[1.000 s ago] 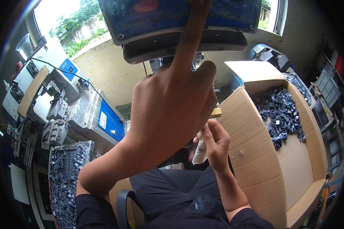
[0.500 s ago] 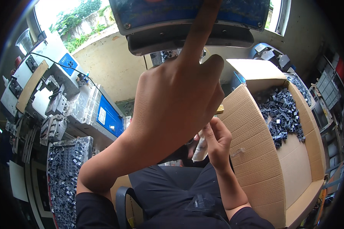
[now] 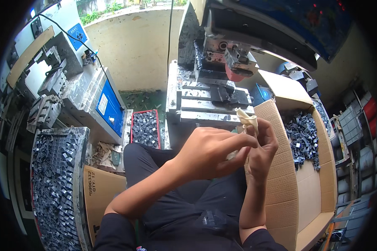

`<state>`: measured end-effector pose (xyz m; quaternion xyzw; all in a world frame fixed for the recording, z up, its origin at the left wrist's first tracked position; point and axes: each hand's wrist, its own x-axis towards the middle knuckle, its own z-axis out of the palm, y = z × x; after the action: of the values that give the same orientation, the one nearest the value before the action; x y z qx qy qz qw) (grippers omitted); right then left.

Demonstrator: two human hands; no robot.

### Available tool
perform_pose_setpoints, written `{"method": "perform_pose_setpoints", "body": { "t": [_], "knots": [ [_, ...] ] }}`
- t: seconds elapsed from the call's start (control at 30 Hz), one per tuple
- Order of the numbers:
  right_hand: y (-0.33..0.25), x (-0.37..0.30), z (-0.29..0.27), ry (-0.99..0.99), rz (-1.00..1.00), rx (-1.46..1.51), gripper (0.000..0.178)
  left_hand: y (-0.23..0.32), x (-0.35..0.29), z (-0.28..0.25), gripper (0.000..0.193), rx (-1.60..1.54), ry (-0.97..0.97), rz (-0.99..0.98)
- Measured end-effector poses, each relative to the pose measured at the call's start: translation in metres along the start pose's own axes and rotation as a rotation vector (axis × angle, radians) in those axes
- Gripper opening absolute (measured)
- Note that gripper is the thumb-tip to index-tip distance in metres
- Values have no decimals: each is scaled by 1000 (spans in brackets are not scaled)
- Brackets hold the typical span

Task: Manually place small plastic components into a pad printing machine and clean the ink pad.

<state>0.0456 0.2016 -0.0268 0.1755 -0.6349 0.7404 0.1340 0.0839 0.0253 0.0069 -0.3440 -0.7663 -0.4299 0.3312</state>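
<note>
In front of my lap, my two hands meet. My right hand (image 3: 262,152) is upright, its fingers curled around a crumpled cream-coloured piece (image 3: 248,120), thin and soft-looking; its exact kind cannot be made out. My left hand (image 3: 209,150) reaches across from the left, fingers and thumb pinched against the right hand. A pale bit of the same material shows between the left thumb and fingers. The palms and part of the piece are hidden. Just beyond the hands stands a printing machine with a pinkish-red pad (image 3: 234,73) above a dark fixture (image 3: 228,95) on its slotted metal bed.
At right, an open cardboard box (image 3: 280,184) holds many small dark curved parts. At left stand a tray (image 3: 83,146) of similar parts and another machine with a blue panel (image 3: 109,108). A red-rimmed tray (image 3: 158,125) of parts sits beyond my knee. The machine's blue head (image 3: 297,25) overhangs.
My left hand has come down from the machine's blue panel, where one finger pointed, to my right hand. My right hand has risen with the cream piece. The view has shifted, revealing the machine bed.
</note>
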Motion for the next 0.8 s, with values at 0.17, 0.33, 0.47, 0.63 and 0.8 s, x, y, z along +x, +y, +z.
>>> {"method": "perform_pose_setpoints", "body": {
  "t": [0.17,0.33,0.47,0.63,0.8],
  "knots": [
    [-3,43,-15,-8,-55,-175,17,-45,-94,44,21,-477,-8,-685],
    [-6,108,-25,-162,125,-349,26,-101,-187,74,22,-478,-191,-973],
    [-2,140,-19,-337,317,-318,30,-120,-264,87,26,-312,-328,-1142],
    [8,164,-29,-288,429,-241,25,-121,-262,92,31,-271,-612,-1103],
    [12,164,-8,-369,485,-130,30,-118,-263,84,30,-113,-645,-1075]
  ]
}}
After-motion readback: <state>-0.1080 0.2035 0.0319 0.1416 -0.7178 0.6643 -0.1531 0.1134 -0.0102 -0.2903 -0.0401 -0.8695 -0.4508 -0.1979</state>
